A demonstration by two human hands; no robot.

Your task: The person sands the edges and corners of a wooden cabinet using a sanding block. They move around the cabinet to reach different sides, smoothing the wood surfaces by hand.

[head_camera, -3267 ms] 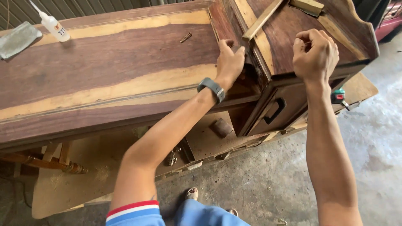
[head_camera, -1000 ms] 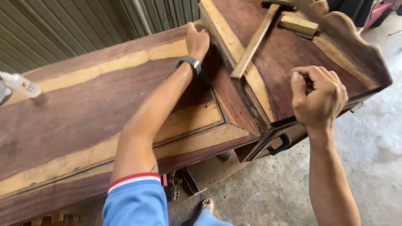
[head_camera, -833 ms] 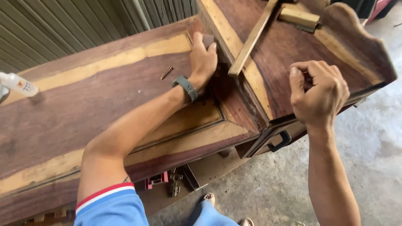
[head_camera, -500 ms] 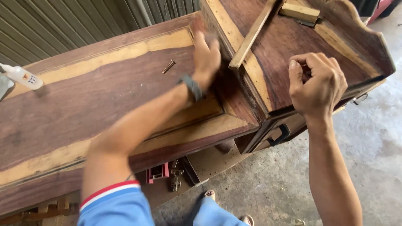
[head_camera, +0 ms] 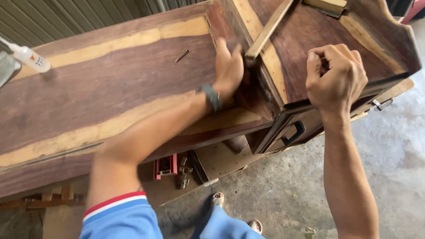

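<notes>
A small white plastic squeeze bottle with a pointed nozzle and a little coloured label lies tilted near the far left edge of the long dark-brown wooden panel streaked with pale yellow bands, its nozzle aimed up and left; just left of it a grey folded cloth shows at the frame edge. The panel's long axis runs left to right, rising slightly toward the right, where its end butts against the raised dark wooden cabinet section with a scalloped back rail.

The left hand, a grey band on its wrist, lies flat and spread, fingers pointing away, pressed on the panel's right end against the cabinet's side wall; it grips nothing. It is somewhat blurred. The right hand is curled into a tight fist over the cabinet's near edge; whether it encloses anything cannot be told.

A pale wooden strip lies diagonally on the cabinet top. Two thin nails rest on the panel near its far edge, with bare wood all around them. A black drawer handle shows below the cabinet's near edge.
</notes>
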